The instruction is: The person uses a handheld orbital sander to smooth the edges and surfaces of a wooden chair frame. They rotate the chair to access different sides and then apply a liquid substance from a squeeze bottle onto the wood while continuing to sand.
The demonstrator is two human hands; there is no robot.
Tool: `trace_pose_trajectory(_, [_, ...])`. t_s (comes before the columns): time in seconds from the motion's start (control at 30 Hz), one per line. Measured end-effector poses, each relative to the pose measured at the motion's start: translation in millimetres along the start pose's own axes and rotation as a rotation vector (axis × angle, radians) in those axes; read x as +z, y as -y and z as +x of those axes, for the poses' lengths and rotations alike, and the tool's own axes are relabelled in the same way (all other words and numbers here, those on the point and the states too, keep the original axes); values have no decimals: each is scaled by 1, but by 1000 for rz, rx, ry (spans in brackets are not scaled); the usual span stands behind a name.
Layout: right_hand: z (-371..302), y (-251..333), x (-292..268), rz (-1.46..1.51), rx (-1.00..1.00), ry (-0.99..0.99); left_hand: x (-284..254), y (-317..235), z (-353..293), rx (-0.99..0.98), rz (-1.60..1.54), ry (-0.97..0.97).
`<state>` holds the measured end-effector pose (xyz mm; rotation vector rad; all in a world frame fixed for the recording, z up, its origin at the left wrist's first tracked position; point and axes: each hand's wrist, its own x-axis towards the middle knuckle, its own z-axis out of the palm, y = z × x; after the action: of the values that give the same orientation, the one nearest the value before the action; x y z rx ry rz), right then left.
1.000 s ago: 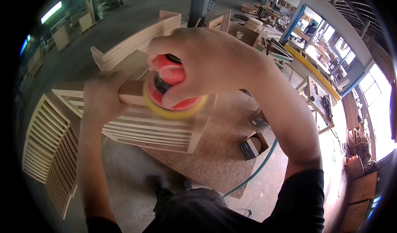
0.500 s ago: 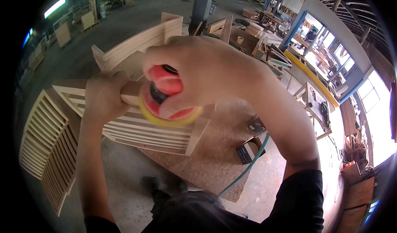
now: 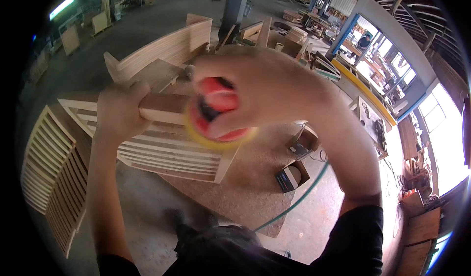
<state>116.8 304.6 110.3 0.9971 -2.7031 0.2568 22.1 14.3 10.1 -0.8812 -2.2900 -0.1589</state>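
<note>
My right hand (image 3: 255, 87) is wrapped over a round red and black sander (image 3: 219, 99) with a yellow pad, blurred by motion. The pad rests against the side or edge of a wooden rail (image 3: 166, 108); the exact contact is hard to make out. My left hand (image 3: 121, 110) is closed around the rail's left end, left of the sander. That rail belongs to, or lies over, a slatted wooden panel (image 3: 169, 159) on the worktable; the join is partly hidden by my hands.
Stacked curved boards (image 3: 167, 45) stand beyond the panel. More slatted panels (image 3: 51, 163) lean at left. Two open cardboard boxes (image 3: 293, 176) sit on the brown tabletop (image 3: 235, 197) at right, near a green hose (image 3: 309, 190). A column (image 3: 234, 6) rises behind.
The sander and my right hand have moved to the right along the rail, away from my left hand. My left hand keeps its hold. The whole view has shifted slightly.
</note>
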Motion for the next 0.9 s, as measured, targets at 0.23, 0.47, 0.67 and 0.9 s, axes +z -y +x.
trace_pose_trajectory(0.23, [-44,-11,-48,2,301,224,3,1,1,27,-31,-61])
trace_pose_trajectory(0.47, [-35,-1,-46,-47,316,281,4,1,-2,-29,0,10])
trace_pose_trajectory(0.67, [-41,-9,-51,-81,359,211,-2,-3,4,-16,15,6])
trace_pose_trajectory(0.9, [-30,-8,-55,-83,425,290,-6,-5,3,-15,15,36])
